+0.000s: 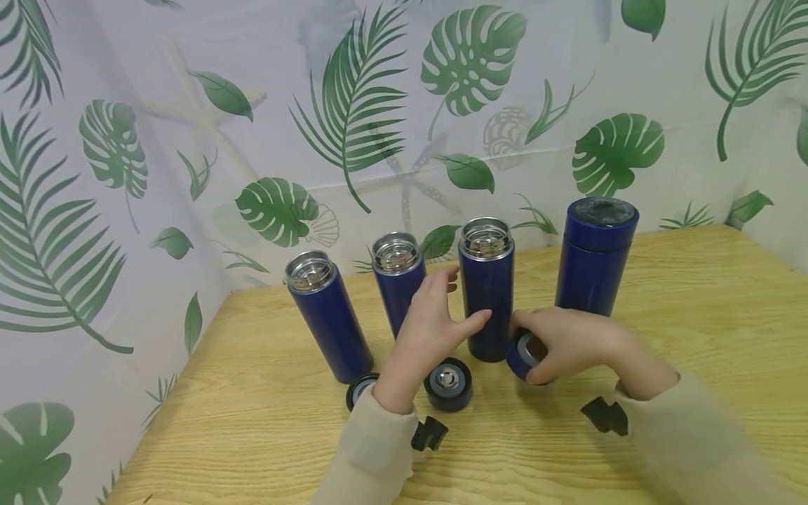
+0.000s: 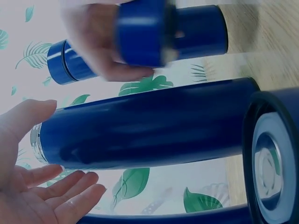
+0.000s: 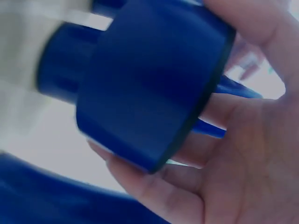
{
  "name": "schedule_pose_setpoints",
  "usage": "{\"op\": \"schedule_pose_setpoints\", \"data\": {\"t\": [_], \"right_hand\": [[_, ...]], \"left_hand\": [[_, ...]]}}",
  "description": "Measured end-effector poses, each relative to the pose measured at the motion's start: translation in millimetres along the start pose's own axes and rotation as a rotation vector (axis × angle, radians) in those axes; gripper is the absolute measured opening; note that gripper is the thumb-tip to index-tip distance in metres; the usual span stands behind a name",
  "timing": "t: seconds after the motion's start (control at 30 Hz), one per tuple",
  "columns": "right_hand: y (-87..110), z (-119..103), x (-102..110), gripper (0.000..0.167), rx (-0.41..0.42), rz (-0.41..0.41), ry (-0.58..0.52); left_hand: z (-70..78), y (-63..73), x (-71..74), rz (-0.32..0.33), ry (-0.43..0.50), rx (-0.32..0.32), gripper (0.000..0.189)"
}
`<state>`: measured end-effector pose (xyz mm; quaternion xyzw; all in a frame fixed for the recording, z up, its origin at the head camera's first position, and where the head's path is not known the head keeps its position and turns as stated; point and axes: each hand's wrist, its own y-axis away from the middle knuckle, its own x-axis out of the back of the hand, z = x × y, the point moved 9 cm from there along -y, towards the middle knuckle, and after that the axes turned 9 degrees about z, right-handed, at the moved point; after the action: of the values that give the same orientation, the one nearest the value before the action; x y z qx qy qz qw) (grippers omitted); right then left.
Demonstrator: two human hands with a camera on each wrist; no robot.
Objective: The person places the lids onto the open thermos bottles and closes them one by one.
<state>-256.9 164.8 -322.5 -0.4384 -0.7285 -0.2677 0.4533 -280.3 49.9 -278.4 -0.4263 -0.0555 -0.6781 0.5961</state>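
A blue bottle lid (image 1: 519,356) is pinched between the thumb and fingers of my right hand (image 1: 577,344), tilted with its inner side showing in the head view. The same lid (image 3: 149,84) fills the middle of the right wrist view. My left hand (image 1: 432,315) is spread with fingers apart beside an uncapped blue bottle (image 1: 489,301), holding nothing. In the left wrist view, that bottle (image 2: 145,126) lies across the picture, its steel mouth near my left fingers (image 2: 70,191). Whether they touch it is unclear.
Two more uncapped blue bottles (image 1: 331,322) (image 1: 396,273) stand to the left. A capped bottle (image 1: 596,259) stands at the right. Two lids (image 1: 449,386) (image 1: 360,390) lie upturned on the wooden table (image 1: 252,435). Behind hangs a leaf-print cloth (image 1: 252,140).
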Motion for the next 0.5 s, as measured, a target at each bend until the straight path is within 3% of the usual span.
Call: {"op": "schedule_pose_setpoints", "data": {"t": [0.33,0.5], "right_hand": [[28.8,-19,62,0.060,0.132,0.303,0.072],[41.6,-21,79,0.058,0.113,0.390,0.076]], "left_hand": [[2.2,-6.5,-3.2,0.003,0.092,0.038,0.079],[0.8,-12.3,-9.0,0.006,0.148,0.098,0.084]]}}
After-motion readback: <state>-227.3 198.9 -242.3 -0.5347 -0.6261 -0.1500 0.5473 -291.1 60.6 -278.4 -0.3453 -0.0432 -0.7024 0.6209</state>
